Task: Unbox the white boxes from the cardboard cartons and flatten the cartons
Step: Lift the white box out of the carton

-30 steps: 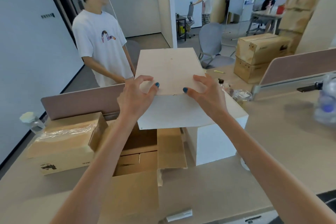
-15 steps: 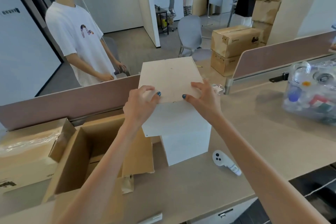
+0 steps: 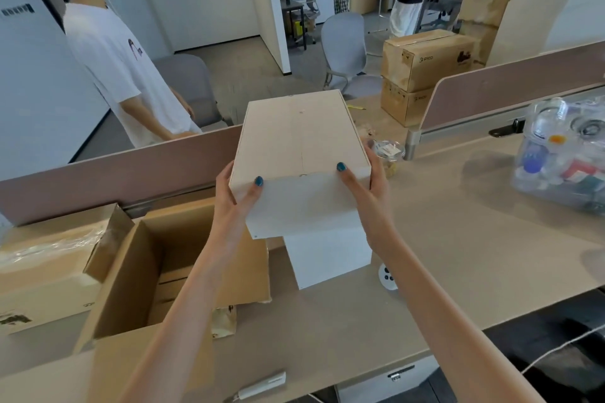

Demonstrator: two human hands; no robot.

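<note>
Currently, left hand [image 3: 238, 198] and right hand [image 3: 364, 180] clasp the top white box [image 3: 299, 137]. Best set it squarely on the lower box [image 3: 327, 258].

White box [image 3: 299, 137], teal nails [image 3: 259, 180], brown carton [image 3: 137, 275], beige desk [image 3: 458, 255].

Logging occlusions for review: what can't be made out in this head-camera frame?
Head view only.
- top of the lower white box: hidden under the upper white box.
- inside of the open carton: partly hidden by the left forearm.
- controller: half hidden by the right forearm.
- clear bin: blurred, cut by right edge.
</note>
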